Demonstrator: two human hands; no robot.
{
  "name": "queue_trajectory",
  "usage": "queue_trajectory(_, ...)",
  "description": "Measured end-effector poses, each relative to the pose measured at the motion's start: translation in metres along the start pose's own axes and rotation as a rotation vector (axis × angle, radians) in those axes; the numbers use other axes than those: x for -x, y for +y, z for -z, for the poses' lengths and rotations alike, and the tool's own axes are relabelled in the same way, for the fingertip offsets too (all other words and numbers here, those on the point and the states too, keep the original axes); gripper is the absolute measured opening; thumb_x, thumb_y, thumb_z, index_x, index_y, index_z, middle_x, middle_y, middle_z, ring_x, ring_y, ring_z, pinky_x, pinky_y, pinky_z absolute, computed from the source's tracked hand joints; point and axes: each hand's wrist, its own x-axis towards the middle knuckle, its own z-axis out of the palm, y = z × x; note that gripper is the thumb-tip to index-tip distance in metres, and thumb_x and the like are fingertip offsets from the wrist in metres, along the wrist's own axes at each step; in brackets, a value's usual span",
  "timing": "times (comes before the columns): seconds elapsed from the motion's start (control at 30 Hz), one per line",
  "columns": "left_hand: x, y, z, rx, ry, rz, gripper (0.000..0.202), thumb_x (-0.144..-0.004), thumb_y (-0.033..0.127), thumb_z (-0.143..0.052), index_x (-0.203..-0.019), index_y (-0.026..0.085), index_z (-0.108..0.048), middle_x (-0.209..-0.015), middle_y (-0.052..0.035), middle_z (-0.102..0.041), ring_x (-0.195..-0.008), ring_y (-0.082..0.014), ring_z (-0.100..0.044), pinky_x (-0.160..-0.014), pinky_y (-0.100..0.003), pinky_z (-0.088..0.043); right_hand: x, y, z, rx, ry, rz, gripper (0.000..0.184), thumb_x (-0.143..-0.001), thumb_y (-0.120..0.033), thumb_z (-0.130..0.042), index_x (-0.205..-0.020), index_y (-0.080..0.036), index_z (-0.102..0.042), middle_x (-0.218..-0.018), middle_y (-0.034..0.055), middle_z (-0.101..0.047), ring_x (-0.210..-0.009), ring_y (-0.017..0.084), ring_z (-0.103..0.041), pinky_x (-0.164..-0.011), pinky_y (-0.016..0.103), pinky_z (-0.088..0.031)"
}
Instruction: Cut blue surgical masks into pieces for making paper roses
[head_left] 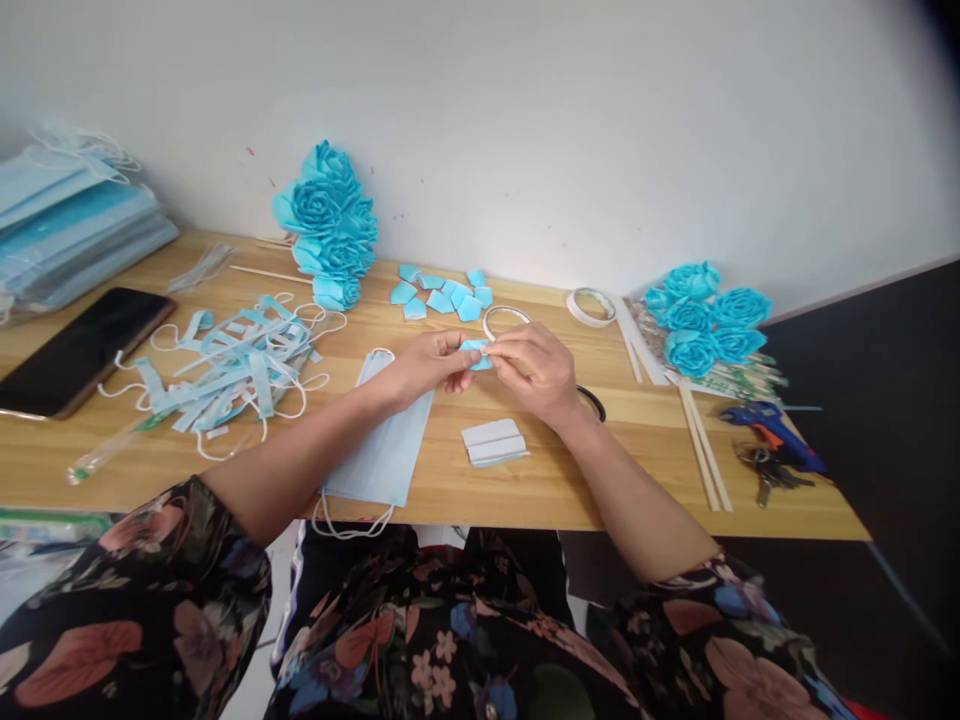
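Note:
Between both hands, above the middle of the table, is a small blue piece of face-mask fabric (476, 354). My left hand (435, 365) pinches its left side, and the fingers of my right hand (536, 368) close on its right edge. Below them lies a folded pale piece of mask fabric (495, 442). A whole light-blue face mask (382, 440) rests partly under my left forearm. Just behind the hands sit several cut blue petal pieces (450, 293) and a pale ring (507, 318). A dark curved object (592, 403) is partly hidden by my right wrist.
Blue fabric roses (330, 225) stand at the back; more roses (705, 315) lie right. Cut mask strips (232, 365), a phone (82, 350) and stacked masks (75, 225) occupy the left. Right are a tape roll (591, 306), sticks (703, 445), glue gun (776, 432) and keys (769, 470).

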Motion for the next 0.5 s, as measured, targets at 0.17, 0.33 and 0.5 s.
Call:
queue_trajectory(0.17,0.0,-0.002,0.002,0.03,-0.023,-0.015,0.035,-0.085,0.044,-0.072,-0.073,0.016,-0.055,-0.061,0.0012,-0.059,-0.054,-0.0081,-0.05,-0.056,-0.022,-0.04,0.0,0.001,-0.001,-0.019,0.039,0.071,0.018,-0.093,-0.014,-0.06,-0.1,-0.026,-0.071,-0.09,0.0048,-0.074,-0.083,0.02,-0.067,-0.074,0.036,-0.054)
queue_trajectory(0.33,-0.003,-0.007,0.006,0.102,-0.022,0.011,0.03,-0.087,0.041,-0.07,-0.078,0.016,-0.056,-0.066,-0.0004,-0.062,-0.058,-0.0089,-0.053,-0.059,-0.023,-0.041,0.001,0.003,-0.002,0.005,-0.002,0.019,0.017,-0.094,-0.017,-0.059,-0.097,-0.027,-0.073,-0.09,0.0043,-0.074,-0.083,0.02,-0.067,-0.074,0.037,-0.053)
queue_trajectory(0.5,-0.007,-0.013,0.008,0.149,-0.004,0.012,0.032,-0.086,0.045,-0.068,-0.08,0.016,-0.056,-0.063,-0.001,-0.062,-0.056,-0.0099,-0.055,-0.056,-0.023,-0.041,0.003,0.004,-0.004,0.03,-0.015,0.04,0.019,-0.094,-0.017,-0.061,-0.1,-0.028,-0.075,-0.093,0.0041,-0.074,-0.086,0.02,-0.067,-0.078,0.037,-0.053)
